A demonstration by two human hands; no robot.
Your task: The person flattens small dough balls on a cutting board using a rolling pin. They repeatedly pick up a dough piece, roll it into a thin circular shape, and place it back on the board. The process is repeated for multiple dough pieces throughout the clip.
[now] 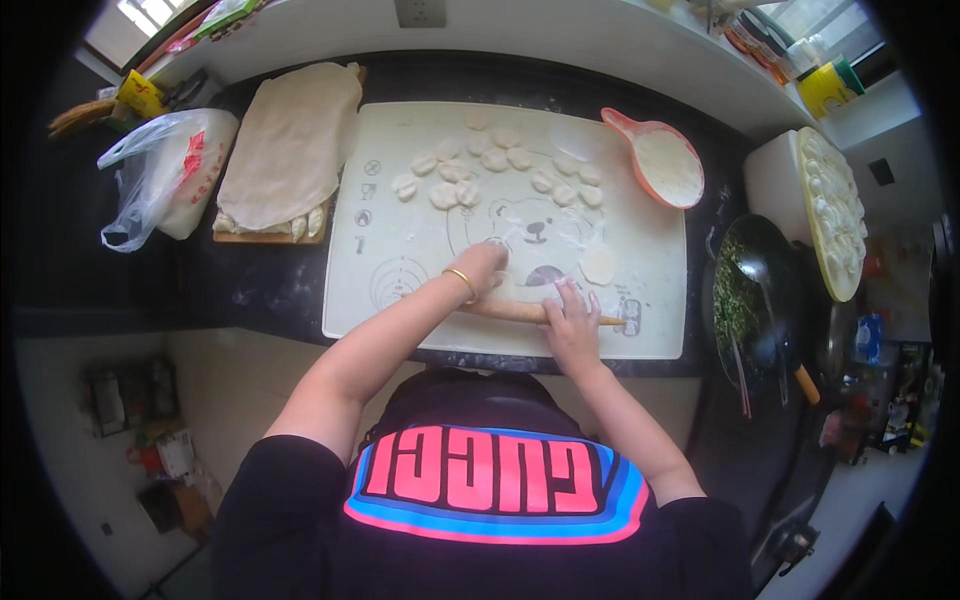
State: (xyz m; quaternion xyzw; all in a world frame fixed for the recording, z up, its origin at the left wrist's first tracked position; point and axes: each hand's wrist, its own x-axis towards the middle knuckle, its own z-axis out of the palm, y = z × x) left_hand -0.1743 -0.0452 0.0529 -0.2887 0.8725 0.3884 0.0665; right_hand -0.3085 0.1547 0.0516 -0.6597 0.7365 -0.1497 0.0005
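1. Right hand (pixel 572 322): fingers spread flat, palm pressing down on the rolling pin (pixel 540 313), not wrapped round it
2. Left hand (pixel 483 266): fingers bunched down on a dough disc on the mat; disc mostly hidden, so grip unclear. Gold bangle (pixel 462 283) on the wrist
3. Pin lies crosswise at the mat's near edge, right tip poking out past the right hand
4. Mat (pixel 400 200): white, floured, on a dark counter (pixel 270 285)
5. Dough pieces (pixel 455 180) clustered at the mat's far side; one rolled wrapper (pixel 598 264) right of the hands
6. Flour scoop (pixel 665 160) at the mat's far right corner
7. Left of mat: cloth (pixel 290 140) over a board, plastic bag (pixel 165 170) beside it
8. Right: pan of green filling (pixel 745 295), tray of dumplings (pixel 835 210) beyond
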